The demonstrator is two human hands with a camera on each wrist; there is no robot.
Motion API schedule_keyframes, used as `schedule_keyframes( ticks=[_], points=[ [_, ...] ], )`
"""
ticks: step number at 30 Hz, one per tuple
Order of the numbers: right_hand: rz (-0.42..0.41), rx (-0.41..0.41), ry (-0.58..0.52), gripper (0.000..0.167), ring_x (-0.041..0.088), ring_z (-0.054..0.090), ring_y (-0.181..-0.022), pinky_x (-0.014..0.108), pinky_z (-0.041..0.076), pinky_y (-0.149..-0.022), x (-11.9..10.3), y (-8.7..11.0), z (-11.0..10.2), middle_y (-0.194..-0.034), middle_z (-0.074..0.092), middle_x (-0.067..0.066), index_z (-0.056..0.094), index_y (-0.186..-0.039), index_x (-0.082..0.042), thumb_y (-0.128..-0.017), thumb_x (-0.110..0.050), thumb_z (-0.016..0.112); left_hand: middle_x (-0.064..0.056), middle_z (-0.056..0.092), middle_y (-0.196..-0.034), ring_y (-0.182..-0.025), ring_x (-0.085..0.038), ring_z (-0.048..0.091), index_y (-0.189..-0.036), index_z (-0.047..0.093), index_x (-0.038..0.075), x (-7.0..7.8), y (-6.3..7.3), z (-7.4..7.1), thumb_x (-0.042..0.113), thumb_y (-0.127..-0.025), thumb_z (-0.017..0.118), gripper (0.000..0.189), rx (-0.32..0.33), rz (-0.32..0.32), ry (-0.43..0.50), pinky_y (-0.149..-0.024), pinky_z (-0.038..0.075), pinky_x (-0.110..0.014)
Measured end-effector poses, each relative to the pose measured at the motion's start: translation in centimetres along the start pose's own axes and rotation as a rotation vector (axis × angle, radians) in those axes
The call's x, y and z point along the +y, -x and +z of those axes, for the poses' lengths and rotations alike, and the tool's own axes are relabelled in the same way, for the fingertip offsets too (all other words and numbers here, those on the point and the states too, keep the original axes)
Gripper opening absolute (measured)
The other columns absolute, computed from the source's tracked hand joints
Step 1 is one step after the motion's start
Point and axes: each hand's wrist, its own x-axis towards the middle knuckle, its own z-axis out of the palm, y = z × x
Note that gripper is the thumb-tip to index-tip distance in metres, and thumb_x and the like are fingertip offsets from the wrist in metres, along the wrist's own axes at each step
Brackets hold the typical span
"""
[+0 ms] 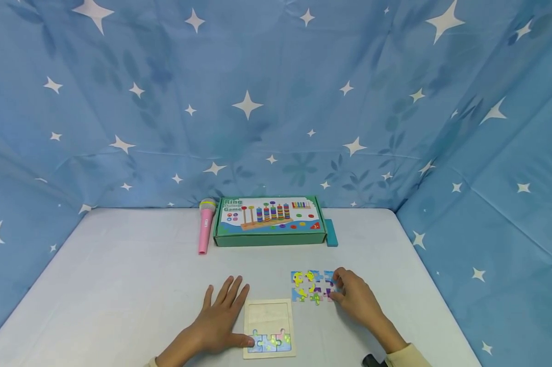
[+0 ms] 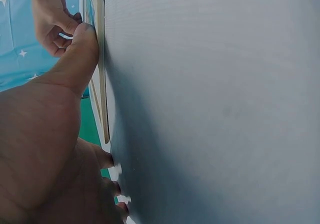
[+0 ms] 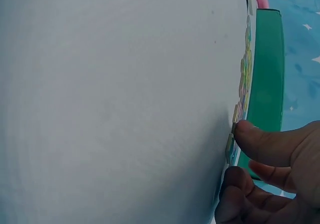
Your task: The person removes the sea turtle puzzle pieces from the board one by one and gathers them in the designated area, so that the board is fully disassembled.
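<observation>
A wooden puzzle tray (image 1: pixel 269 317) lies on the table, with a row of joined jigsaw pieces (image 1: pixel 270 343) along its near side. My left hand (image 1: pixel 221 319) is spread flat beside it, fingers straight on the table and thumb resting on the tray's near left corner. To the right of the tray, colorful puzzle pieces (image 1: pixel 310 287) lie close together, some with small gaps. My right hand (image 1: pixel 358 298) is at their right edge. In the right wrist view, its thumb and curled fingers pinch a puzzle piece (image 3: pixel 230 149) at the table surface, mostly hidden in the head view.
A green ring game box (image 1: pixel 270 239) stands at the back of the table. A pink toy microphone (image 1: pixel 205 229) lies to its left, and a flat teal block (image 1: pixel 332 233) touches its right side. A starry blue curtain (image 1: pixel 276 127) hangs behind.
</observation>
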Motion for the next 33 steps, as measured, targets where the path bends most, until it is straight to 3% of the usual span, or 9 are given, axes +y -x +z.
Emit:
schedule_keyframes(
  ticks=[5,9,12,16,21,27,33],
  points=[
    [-0.048,0.041,0.136,0.035,0.014,0.049,-0.069,0.032,0.043,-0.057,-1.1,0.3,-0.1,-0.093,0.060,0.006,0.063,-0.103,-0.007,-0.078,-0.006,0.088,-0.021,0.012,-0.169,-0.155,-0.043,0.004,-0.161,0.027,0.003,0.2,0.1,-0.3,0.077,-0.076,0.070,0.121,0.003,0.012,-0.007,-0.111,0.001,-0.078],
    [-0.143,0.064,0.215,0.037,0.011,0.053,-0.073,0.030,0.047,-0.058,-3.9,0.7,0.0,-0.099,0.062,0.008,0.067,-0.110,-0.005,-0.079,-0.008,0.087,-0.022,0.013,-0.169,-0.155,-0.044,0.004,-0.160,0.028,0.002,0.3,0.2,-0.5,0.076,-0.076,0.071,0.121,0.007,0.014,-0.008,-0.110,0.001,-0.079],
    [-0.250,-0.011,0.191,0.034,0.011,0.057,-0.074,0.029,0.049,-0.060,-6.7,1.4,0.5,-0.098,0.063,0.005,0.069,-0.111,-0.006,-0.081,-0.011,0.085,-0.022,0.014,-0.168,-0.155,-0.044,0.005,-0.160,0.028,0.001,0.3,0.2,-0.5,0.076,-0.075,0.072,0.121,0.011,0.012,-0.020,-0.111,0.002,-0.079],
    [-0.381,-0.205,0.165,0.036,0.007,0.057,-0.076,0.028,0.051,-0.065,-10.1,2.7,1.9,-0.099,0.064,0.000,0.070,-0.117,-0.011,-0.085,-0.020,0.082,-0.023,0.015,-0.168,-0.155,-0.044,0.007,-0.160,0.029,0.001,0.2,0.4,-0.4,0.075,-0.076,0.072,0.119,0.021,0.023,-0.018,-0.111,0.004,-0.079],
    [-0.472,-0.392,0.191,0.041,0.000,0.049,-0.073,0.023,0.049,-0.067,-12.6,3.5,4.6,-0.097,0.058,-0.009,0.069,-0.124,-0.017,-0.087,-0.032,0.081,-0.024,0.015,-0.167,-0.154,-0.045,0.008,-0.159,0.028,0.000,0.1,0.4,-0.3,0.074,-0.078,0.071,0.118,0.036,0.049,-0.022,-0.110,0.006,-0.079],
    [-0.520,-0.459,0.204,0.032,-0.004,0.048,-0.075,0.019,0.047,-0.067,-13.5,3.9,6.6,-0.095,0.055,-0.013,0.070,-0.114,-0.020,-0.086,-0.028,0.083,-0.024,0.014,-0.168,-0.155,-0.045,0.006,-0.160,0.027,0.000,0.1,0.4,-0.1,0.075,-0.077,0.071,0.120,0.035,0.061,-0.006,-0.110,0.005,-0.080],
    [-0.463,-0.464,0.125,0.021,-0.004,0.044,-0.071,0.017,0.043,-0.064,-13.8,4.4,7.3,-0.090,0.051,-0.015,0.068,-0.102,-0.019,-0.086,-0.017,0.082,-0.025,0.007,-0.168,-0.155,-0.046,0.000,-0.161,0.022,0.000,-0.5,0.4,-0.1,0.076,-0.074,0.072,0.126,0.003,0.079,0.016,-0.109,0.000,-0.080]
  ],
)
